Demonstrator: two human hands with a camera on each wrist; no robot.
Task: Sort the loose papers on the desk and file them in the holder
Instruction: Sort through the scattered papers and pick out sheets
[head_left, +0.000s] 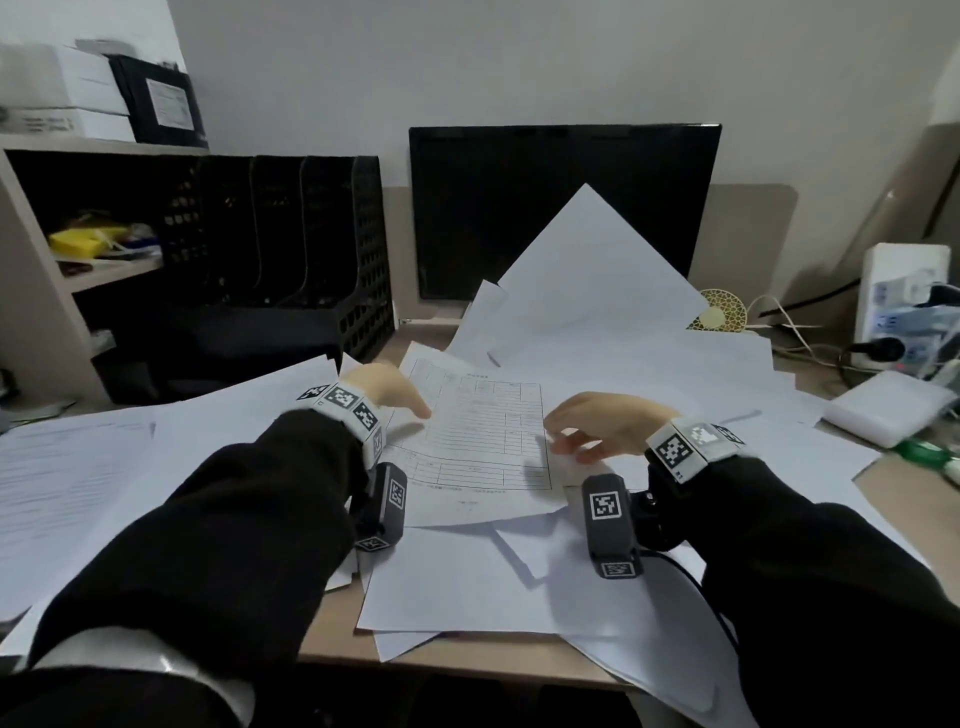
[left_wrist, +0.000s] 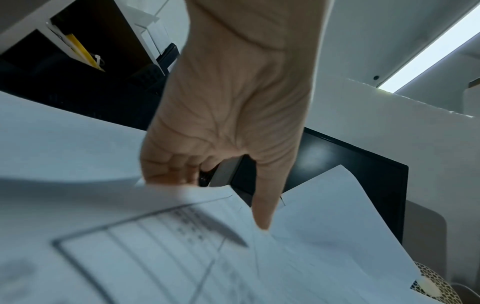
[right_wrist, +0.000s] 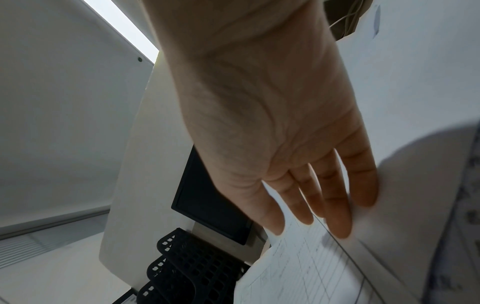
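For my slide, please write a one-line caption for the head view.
Two hands over a printed form amid loose papers, black file holder behind.

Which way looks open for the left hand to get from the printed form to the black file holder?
Probably straight forward and left: the left hand sits at the printed form's far-left corner, and only flat loose sheets lie between it and the black file holder.

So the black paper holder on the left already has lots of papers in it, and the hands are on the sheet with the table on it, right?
Not quite. In the head view the black file holder shows no papers in its slots. The rest is right: the left hand and right hand are on the printed form.
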